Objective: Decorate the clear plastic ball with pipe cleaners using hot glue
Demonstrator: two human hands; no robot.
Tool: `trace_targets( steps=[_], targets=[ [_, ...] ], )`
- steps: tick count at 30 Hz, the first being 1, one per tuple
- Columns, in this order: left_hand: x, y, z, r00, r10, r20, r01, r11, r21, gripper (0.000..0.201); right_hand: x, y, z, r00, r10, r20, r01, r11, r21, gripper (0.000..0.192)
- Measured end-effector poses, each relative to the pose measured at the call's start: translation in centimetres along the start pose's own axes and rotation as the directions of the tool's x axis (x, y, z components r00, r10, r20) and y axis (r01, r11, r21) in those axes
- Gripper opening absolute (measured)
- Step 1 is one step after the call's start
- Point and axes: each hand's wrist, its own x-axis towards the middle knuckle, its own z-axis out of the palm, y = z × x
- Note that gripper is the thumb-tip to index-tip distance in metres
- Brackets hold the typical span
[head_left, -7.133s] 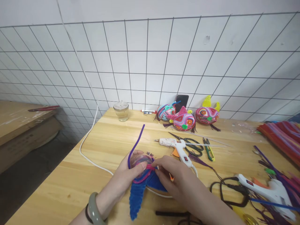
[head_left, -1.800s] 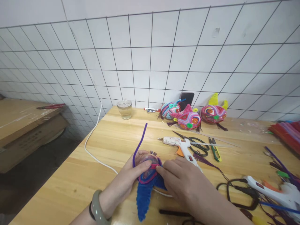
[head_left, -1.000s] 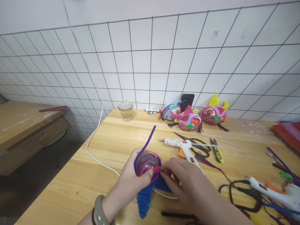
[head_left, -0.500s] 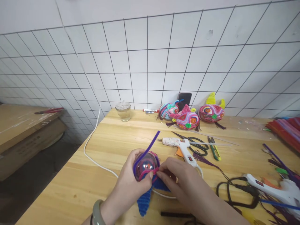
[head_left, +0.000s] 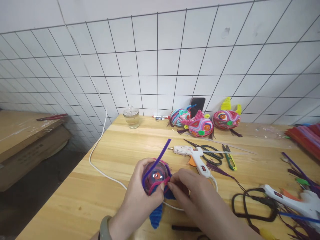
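Note:
My left hand [head_left: 147, 191] wraps round a clear plastic ball [head_left: 157, 174] that is partly covered with fuzzy stems. A purple pipe cleaner [head_left: 161, 154] curves along its left side, its free end sticking up past my fingers. My left thumb presses on a pink pipe cleaner [head_left: 157, 183] across the ball's front. At the right side of the ball, my right hand [head_left: 190, 190] pinches the pink pipe cleaner's end between thumb and fingertips. A blue ribbed fin [head_left: 156, 216] hangs below the ball. The ball's underside is hidden by my hands.
A white glue gun [head_left: 193, 156], black scissors [head_left: 212, 153] and green-yellow snips [head_left: 229, 157] lie beyond my right hand. Several decorated fish [head_left: 200, 126] stand near a phone [head_left: 198, 106]. A glass cup [head_left: 131, 118] is at the back left. Another glue gun [head_left: 287, 200] lies at right.
The ball has turned slightly in my hands, and the blue fin below it has shifted a little right. My right fingers stay pinched at the pink stem. The camera view moved slightly.

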Motion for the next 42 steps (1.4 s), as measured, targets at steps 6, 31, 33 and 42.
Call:
trace_targets(
  steps=[6, 31, 33, 42],
  targets=[
    [-0.3, 0.3, 0.2, 1.0, -0.017, -0.026, 0.017, 1.0, -0.006, 0.045, -0.3, -0.1, 0.6, 0.997, -0.028, -0.077, 0.019, 0.993, -0.119, 0.021],
    [-0.7, -0.9, 0.9, 0.991, 0.05, -0.12, -0.051, 0.999, -0.005, 0.05, -0.1, -0.7, 1.4, 0.988, 0.086, -0.128, -0.083, 0.996, 0.03, 0.022],
    [-0.7, -1.0, 1.0, 0.991, 0.051, -0.125, -0.053, 0.999, -0.01, 0.049, 0.0, -0.7, 1.4, 0.989, 0.092, -0.119, -0.088, 0.996, 0.033, 0.021],
    [-0.5, -0.8, 1.2, 0.989, -0.015, -0.147, 0.003, 0.997, -0.08, 0.047, 0.2, -0.9, 1.1, 0.984, 0.156, -0.083, -0.149, 0.985, 0.09, 0.024]
  ],
)
